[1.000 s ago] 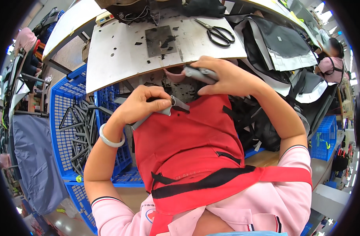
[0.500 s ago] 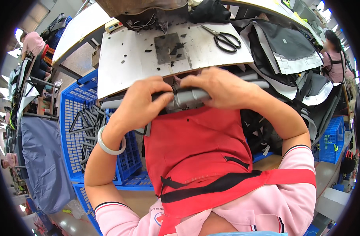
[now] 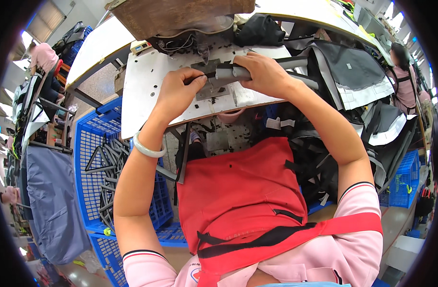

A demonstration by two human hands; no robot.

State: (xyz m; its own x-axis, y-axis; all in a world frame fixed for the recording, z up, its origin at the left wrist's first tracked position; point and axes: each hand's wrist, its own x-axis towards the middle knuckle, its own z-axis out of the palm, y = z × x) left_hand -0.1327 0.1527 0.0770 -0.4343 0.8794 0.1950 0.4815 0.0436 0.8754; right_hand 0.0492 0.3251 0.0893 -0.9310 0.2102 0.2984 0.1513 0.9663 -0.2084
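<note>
Over the white worktable, my right hand (image 3: pixel 266 74) is wrapped around a grey padded tube (image 3: pixel 232 72) with a dark core or strip along it. My left hand (image 3: pixel 178 91) pinches a thin black strip (image 3: pixel 210 75) at the tube's left end, thumb and forefinger together. Both hands sit above a dark metal plate (image 3: pixel 212 93) set in the tabletop. More grey tubing (image 3: pixel 305 82) runs out to the right behind my right wrist. How far the tube continues under my right fingers is hidden.
A brown machine (image 3: pixel 180 16) stands at the table's (image 3: pixel 142 91) far edge, with black scraps nearby. Left, a blue basket (image 3: pixel 87 167) holds several grey tube triangles. Black and white fabric pieces (image 3: pixel 353 67) are piled at right. A person (image 3: pixel 403 79) is beyond them.
Both hands have lifted the grey tube away from the table's near edge, forward over the metal plate. The scissors, seen earlier on the tabletop, no longer show. The floor below the table edge has come into view.
</note>
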